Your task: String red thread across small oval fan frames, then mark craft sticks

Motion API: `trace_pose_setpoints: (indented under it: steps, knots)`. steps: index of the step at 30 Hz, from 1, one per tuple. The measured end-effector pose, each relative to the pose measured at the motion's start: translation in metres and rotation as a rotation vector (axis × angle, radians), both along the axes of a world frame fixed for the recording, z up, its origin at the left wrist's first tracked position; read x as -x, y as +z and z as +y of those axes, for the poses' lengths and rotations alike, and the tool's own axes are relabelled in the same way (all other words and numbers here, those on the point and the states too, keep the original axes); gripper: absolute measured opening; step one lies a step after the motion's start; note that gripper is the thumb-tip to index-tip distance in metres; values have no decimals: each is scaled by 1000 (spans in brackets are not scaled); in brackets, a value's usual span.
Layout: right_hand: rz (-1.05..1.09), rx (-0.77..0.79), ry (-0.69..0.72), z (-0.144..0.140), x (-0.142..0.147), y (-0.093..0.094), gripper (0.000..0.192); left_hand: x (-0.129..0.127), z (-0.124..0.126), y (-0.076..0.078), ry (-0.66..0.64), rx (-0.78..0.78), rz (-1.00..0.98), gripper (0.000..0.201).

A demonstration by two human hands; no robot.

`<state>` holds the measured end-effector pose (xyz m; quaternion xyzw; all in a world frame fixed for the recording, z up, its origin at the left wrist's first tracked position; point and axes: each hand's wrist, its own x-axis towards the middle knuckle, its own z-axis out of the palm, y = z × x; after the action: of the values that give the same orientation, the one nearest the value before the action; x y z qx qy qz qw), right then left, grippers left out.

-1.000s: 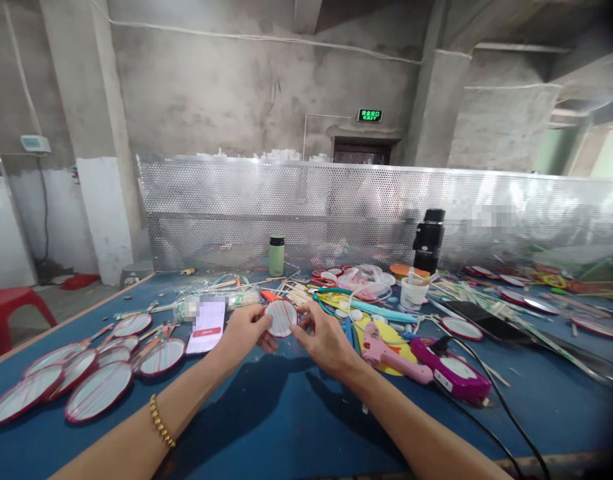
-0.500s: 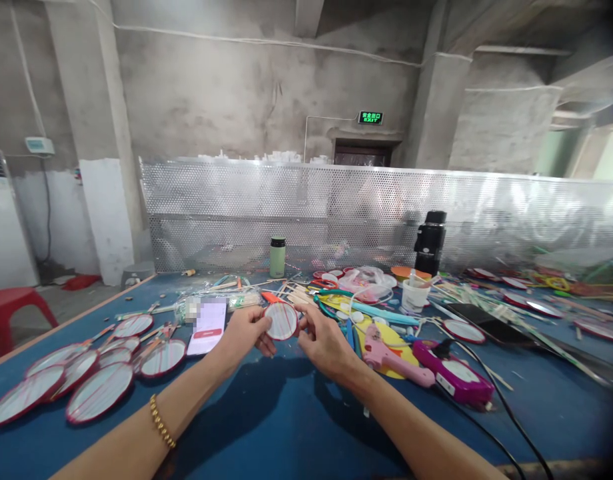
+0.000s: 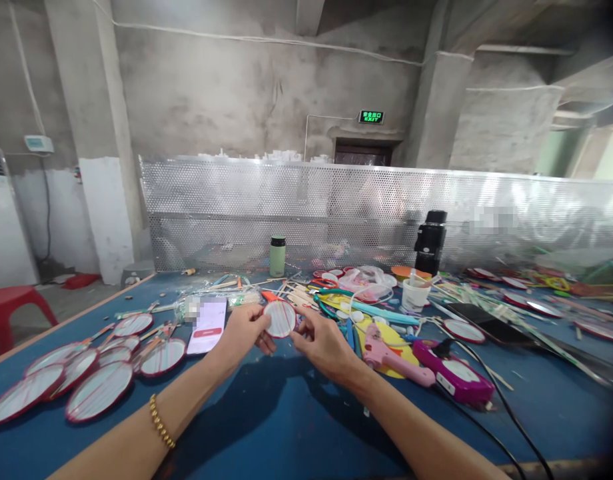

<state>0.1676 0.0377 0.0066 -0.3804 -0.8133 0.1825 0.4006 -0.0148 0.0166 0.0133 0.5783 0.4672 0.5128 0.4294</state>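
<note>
A small round disc (image 3: 279, 319) with a red rim and a pale, faintly striped face is held up above the blue table. My left hand (image 3: 246, 328) grips its left edge, thumb in front and fingers curled behind. At the disc's lower right edge, my right hand (image 3: 316, 339) has its thumb and index finger closed against the rim. The backs of the fingers hide part of that contact. A phone (image 3: 207, 327) with a lit screen lies just left of my left hand. To the right of my right hand rests a pink glue gun (image 3: 394, 357) on a yellow disc.
Larger red-rimmed discs (image 3: 100, 392) overlap at the left. A purple device (image 3: 454, 373) with black cables lies at the right. Behind are a green bottle (image 3: 277, 257), a black flask (image 3: 431, 241), a white cup (image 3: 415, 295), loose sticks and a perforated metal screen (image 3: 226, 200).
My right hand has shifted slightly left and down along the disc's edge, its fingers closing in on the rim. The disc has turned slightly in my left hand, which stays nearly still.
</note>
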Motion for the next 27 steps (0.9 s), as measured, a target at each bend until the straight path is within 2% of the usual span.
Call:
trace_pose_setpoints:
  steps: [4,10,19,27]
  knots:
    - [33,24,115,1,0,1,33,1,1,-1,-22,38,-26,17]
    - [76,182,220,0,-3,0,48,3,1,1,-36,50,-37,17]
    - [97,261,271,0,-5,-1,52,5,3,-1,-71,47,-40,18]
    - [95,237,299,0,-6,-1,47,5,0,0,-70,47,-25,18]
